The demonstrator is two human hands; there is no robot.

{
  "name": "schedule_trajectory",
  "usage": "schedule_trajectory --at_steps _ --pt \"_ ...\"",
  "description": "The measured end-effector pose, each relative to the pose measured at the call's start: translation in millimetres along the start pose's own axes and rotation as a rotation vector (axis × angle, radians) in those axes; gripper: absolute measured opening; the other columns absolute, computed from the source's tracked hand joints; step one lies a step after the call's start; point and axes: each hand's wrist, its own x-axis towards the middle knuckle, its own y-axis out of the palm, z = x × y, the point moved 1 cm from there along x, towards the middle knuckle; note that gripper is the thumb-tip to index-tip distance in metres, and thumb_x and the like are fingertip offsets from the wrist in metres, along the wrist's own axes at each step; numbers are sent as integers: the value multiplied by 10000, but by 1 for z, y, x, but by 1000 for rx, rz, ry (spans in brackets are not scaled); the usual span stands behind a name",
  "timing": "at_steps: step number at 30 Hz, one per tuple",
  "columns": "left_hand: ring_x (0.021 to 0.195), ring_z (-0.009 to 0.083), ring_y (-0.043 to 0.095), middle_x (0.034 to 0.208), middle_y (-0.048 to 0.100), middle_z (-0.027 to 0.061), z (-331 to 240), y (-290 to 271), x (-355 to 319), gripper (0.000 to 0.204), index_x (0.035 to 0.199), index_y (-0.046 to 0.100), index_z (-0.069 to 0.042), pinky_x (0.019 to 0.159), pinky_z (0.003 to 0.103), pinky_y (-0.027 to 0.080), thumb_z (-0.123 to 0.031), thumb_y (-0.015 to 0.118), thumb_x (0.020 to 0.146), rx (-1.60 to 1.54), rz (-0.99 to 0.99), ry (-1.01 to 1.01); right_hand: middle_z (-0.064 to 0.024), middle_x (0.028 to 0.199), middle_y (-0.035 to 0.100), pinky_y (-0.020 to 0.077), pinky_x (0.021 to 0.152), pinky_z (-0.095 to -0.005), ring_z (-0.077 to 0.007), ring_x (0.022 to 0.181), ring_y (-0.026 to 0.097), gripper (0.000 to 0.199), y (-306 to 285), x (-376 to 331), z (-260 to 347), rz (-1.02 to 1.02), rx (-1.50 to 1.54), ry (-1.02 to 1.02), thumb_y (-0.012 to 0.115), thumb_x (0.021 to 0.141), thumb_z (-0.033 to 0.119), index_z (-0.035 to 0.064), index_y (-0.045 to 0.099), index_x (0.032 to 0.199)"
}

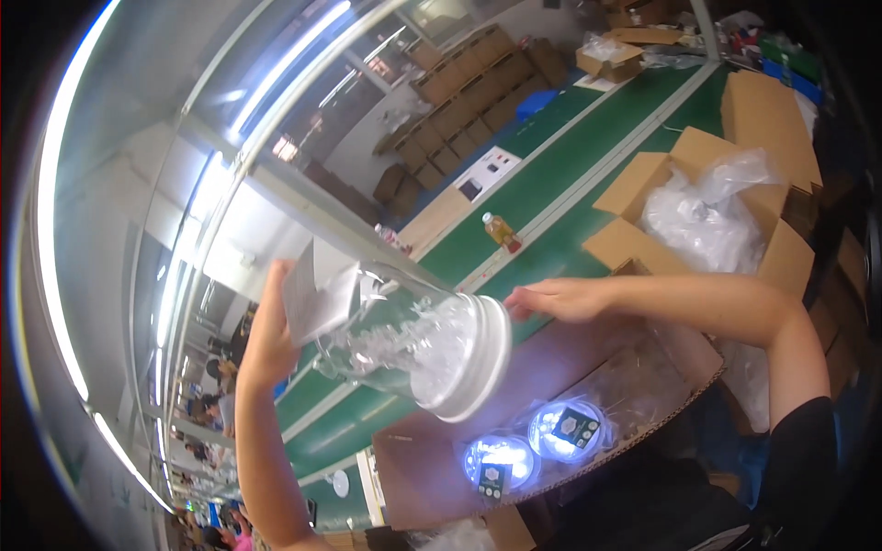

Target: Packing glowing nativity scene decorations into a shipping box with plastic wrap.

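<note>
Between my hands, I'm holding a clear, white-lidded glass jar (413, 344) tilted sideways: left hand (266, 335) gripping its base, right hand (556, 298) lying loosely open, fingertips touching the lid.

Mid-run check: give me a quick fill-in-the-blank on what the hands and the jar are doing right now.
1. The left hand holds the clear jar together with a white ____.
2. The right hand touches the jar's ____ lid.
3. Below the jar, ____ glowing round lights lie in a cardboard box.
4. The bottle on the green belt holds a ____ drink.

Missing words: card; white; two; yellow
</note>
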Motion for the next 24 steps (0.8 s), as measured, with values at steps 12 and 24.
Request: schedule_trajectory --at_steps 12,24 --pt "922 148 432 1010 410 40 -49 49 -30 193 1048 447 -99 875 261 390 -98 540 879 -397 -74 31 -162 1570 322 406 1153 -457 -268 1447 363 712 108 -123 79 -230 909 -118 343 1073 515 72 140 1592" --pt "1005 181 508 1089 476 77 -12 167 -90 394 1077 462 -96 915 319 432 -20 729 797 -294 -596 305 -277 1593 153 236 1203 -423 -315 1486 234 625 135 -146 60 -762 586 -549 560 1010 496 35 249 1295"
